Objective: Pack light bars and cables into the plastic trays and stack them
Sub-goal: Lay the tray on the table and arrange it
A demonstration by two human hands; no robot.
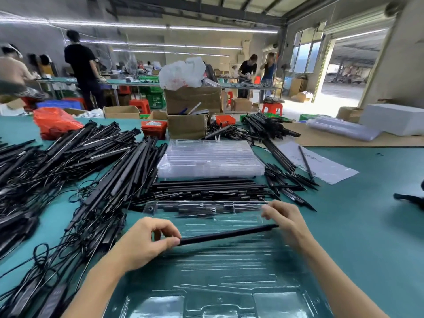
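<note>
The green table (367, 226) spreads out under both hands, and beyond the left hand lies a big heap of black light bars and cables (75, 171), with a neater row of black bars (211, 189) just past the fingertips. Farther off, straight ahead of the hands, stands a stack of clear trays (211, 159). Directly below the hands lies an open clear tray (218, 271), its ribbed grooves running side to side and its hinged lid (206, 208) lying open on the far side. The left hand (142, 244) pinches one end of a single light bar (227, 234) between thumb and fingers; the right hand (284, 219) has its fingers curled at the other end, though whether they grip the bar or only steady it I cannot tell. The bar hangs just above the tray's upper grooves, its long axis crosswise from hand to hand, the right end tipped slightly farther away. This looks like the loading step, with the tray still unfilled. Next, the bar probably needs lining up parallel with a groove and pressing down evenly at both ends.
</note>
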